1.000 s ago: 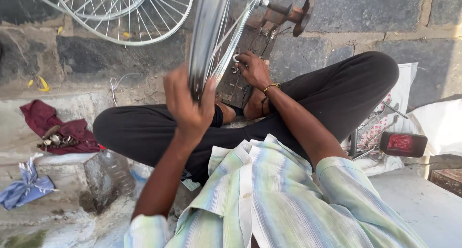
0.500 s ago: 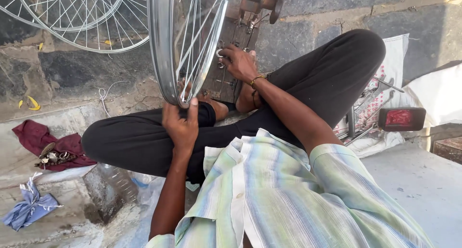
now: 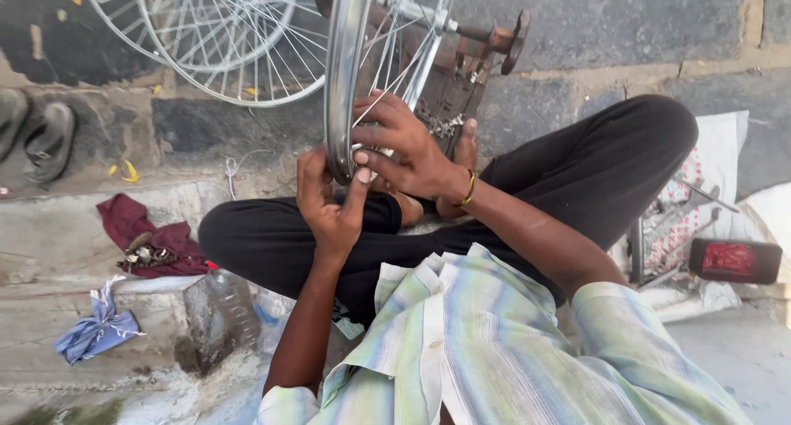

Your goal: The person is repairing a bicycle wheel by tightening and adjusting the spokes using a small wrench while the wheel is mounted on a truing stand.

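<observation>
A silver spoked bicycle wheel (image 3: 344,54) stands upright in a rusty truing stand (image 3: 486,42) in front of my crossed legs in black trousers. My left hand (image 3: 328,202) grips the bottom of the rim from the left, thumb pressed on the metal. My right hand (image 3: 404,145) reaches through from the right and holds the rim and spokes at the same low spot; a yellow bangle sits on that wrist. Both hands touch each other around the rim.
More bare wheels (image 3: 214,37) lean on the stone wall behind. A maroon rag with small metal parts (image 3: 148,244) and a blue cloth (image 3: 99,330) lie left. A clear plastic bottle (image 3: 218,314) stands by my knee. A red-faced box (image 3: 733,260) and tools lie right.
The view has shifted so the wheel sits more central. My right hand has come forward from the stand to the rim, joining my left hand at the wheel's bottom.
</observation>
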